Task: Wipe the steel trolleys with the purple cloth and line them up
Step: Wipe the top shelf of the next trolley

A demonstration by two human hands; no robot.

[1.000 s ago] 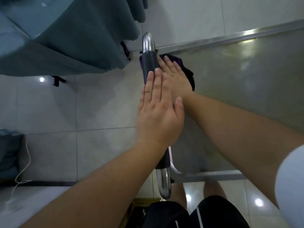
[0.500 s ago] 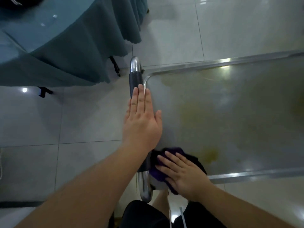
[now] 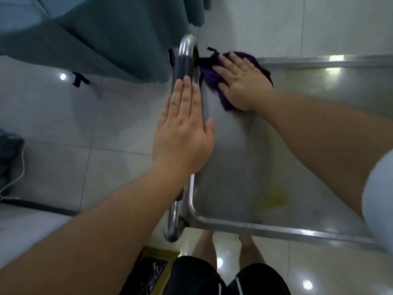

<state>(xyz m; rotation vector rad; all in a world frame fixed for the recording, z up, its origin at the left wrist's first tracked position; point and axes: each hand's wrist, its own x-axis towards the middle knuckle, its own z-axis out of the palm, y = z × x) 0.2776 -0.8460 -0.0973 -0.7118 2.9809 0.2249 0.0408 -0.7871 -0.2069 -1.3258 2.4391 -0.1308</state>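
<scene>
Swept back up to the tray's twelve o'clock corner: right hand point(image 3: 242, 81) flat on purple cloth point(image 3: 209, 76), left hand point(image 3: 182, 133) flat, steadying trolley point(image 3: 297, 229) handle point(image 3: 183, 64). Yellow stain point(image 3: 274, 202) remaining.

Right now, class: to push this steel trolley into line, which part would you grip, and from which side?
Probably the dark sleeve of the trolley's handle bar, from the end outside the tray. It is a round bar running along that end with a gap beside the rim, so fingers can wrap it. The left hand lies flat on it.
</scene>
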